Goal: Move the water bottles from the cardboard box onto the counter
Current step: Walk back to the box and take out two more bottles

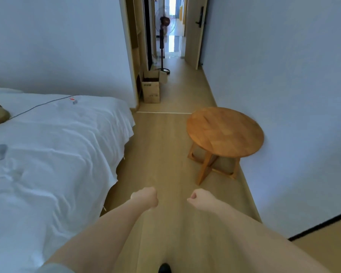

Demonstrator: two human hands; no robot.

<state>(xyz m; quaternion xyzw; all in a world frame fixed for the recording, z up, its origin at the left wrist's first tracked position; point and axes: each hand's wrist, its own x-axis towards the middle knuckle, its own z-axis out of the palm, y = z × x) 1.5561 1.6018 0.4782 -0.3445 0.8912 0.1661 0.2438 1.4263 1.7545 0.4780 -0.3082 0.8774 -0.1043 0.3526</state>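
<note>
Nothing of the task looks done yet, as far as this view shows: no bottle is in either hand and no counter is in sight, so every bottle is judged still to be moved. The box (pixel 151 88) stands on the floor (pixel 161 154) far down the hallway, against the left wall by the door frame, its top flaps open; whether bottles are inside cannot be told from here, since its inside is hidden. Just behind it stands a fan (pixel 164 36). Both arms reach forward over the floor between the bed (pixel 53 146) on the left and the round table (pixel 224 131) by the right wall. The left hand (pixel 146 197) has its fingers curled together into a loose fist and holds nothing. The right hand (pixel 198 198) is likewise curled, fingers tucked in toward the palm, empty and touching nothing. Both hands are well apart from the box, so the walk to it is judged the step in hand, with all the lifting and carrying still left.
</note>
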